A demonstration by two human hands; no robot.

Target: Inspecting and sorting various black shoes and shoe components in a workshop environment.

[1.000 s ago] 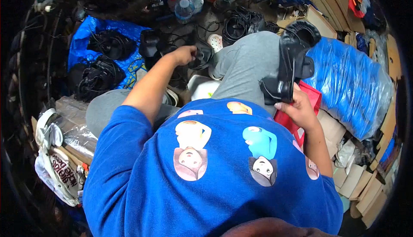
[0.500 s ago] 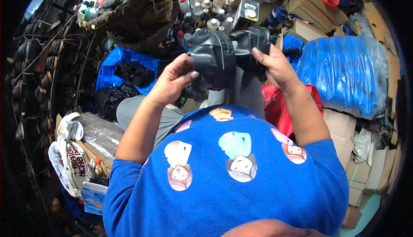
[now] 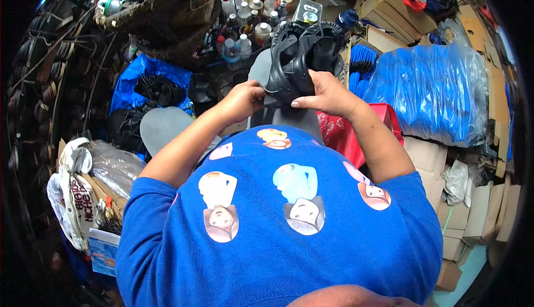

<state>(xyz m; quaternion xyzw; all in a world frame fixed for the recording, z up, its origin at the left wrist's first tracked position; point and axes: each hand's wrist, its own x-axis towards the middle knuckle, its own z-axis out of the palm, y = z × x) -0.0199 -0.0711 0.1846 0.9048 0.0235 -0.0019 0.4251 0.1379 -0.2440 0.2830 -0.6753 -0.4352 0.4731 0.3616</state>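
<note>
The black shoes point(image 3: 293, 76) got turned, so openings show; right hand point(image 3: 329, 96) grips them; left hand point(image 3: 243, 101), I can't tell.

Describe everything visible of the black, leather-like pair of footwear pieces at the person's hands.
The black, leather-like pair of footwear pieces is slightly glossy, the two side by side, with curved bands, dark openings and gathered, ridged edges at the far ends. It is above the grey-trousered leg; whether it rests there is unclear. The right hand grips its near right side. The left hand, fingers curled, is at the near left edge; its exact contact is hard to tell.
</note>
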